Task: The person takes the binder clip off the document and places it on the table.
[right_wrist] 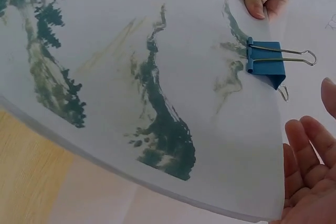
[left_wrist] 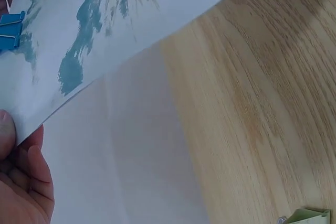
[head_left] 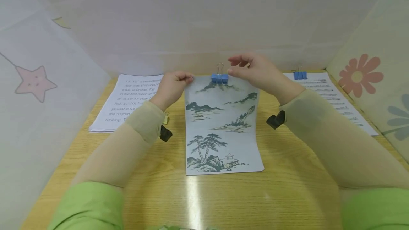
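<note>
A sheaf of paper (head_left: 220,116) with a landscape painting of hills, pines and a pavilion faces me, its top edge raised. A blue binder clip (head_left: 219,78) grips the middle of that top edge, its wire handles pointing up. My left hand (head_left: 170,86) pinches the sheaf's upper left corner, thumb in front and fingers behind, as the left wrist view shows. By the upper right corner is my right hand (head_left: 257,74), close beside the clip. In the right wrist view its fingers (right_wrist: 304,140) are loosely bent at the sheet's edge, with the thumb apart from them.
On the left lies a stack of printed text pages (head_left: 118,98), with a small yellow-green binder clip (head_left: 166,118) beside it. At the right are sheet music pages (head_left: 335,98) topped by another blue binder clip (head_left: 300,75). Pale cloth walls (head_left: 204,20) enclose the wooden table (head_left: 153,187).
</note>
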Demonstrator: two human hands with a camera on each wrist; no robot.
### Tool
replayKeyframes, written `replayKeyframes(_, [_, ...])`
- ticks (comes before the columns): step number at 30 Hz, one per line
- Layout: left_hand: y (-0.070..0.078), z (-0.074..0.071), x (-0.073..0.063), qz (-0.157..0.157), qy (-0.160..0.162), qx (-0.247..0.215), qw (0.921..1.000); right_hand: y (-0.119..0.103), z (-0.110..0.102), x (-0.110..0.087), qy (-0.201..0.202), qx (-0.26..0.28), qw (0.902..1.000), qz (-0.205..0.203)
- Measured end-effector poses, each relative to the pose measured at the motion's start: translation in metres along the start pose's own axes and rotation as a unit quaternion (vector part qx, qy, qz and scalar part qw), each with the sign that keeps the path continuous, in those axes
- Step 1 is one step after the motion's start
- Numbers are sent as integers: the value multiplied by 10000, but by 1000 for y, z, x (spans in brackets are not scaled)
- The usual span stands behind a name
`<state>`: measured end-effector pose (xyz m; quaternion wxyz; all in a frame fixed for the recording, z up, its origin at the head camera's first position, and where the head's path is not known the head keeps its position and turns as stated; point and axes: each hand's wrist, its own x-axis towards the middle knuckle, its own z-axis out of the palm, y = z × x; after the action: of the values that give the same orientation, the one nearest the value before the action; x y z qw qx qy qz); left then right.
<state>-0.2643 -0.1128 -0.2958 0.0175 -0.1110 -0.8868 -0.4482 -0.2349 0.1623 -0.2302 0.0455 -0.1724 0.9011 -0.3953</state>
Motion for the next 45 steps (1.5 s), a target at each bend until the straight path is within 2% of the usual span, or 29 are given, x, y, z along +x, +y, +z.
replayKeyframes(4, [6, 0, -4, 21, 58, -23, 10000, -5, -2, 5, -96, -94, 9999, -56])
replayKeyframes(8, [12, 0, -8, -2, 66, -94, 9999, -10, -2, 8, -517, -411, 9978, -101])
replayKeyframes(13, [17, 1, -11, 146, 118, 18, 9998, -13, -2, 10, -964, -556, 9938, -49])
replayKeyframes(19, [19, 1, -12, 192, 113, -37, 9997, -16, -2, 9, -847, -407, 9955, 90])
replayKeyframes(29, [26, -3, -17, 143, 23, -43, 9999, -18, -4, 10, -1007, -321, 9943, 144])
replayKeyframes(34, [27, -4, -19, 120, 20, -103, 9999, -18, -2, 11, -864, 46, 9962, 119])
replayKeyframes(45, [31, -2, -21, 212, 114, 4, 9997, -19, 3, 12, -524, 436, 9977, 53])
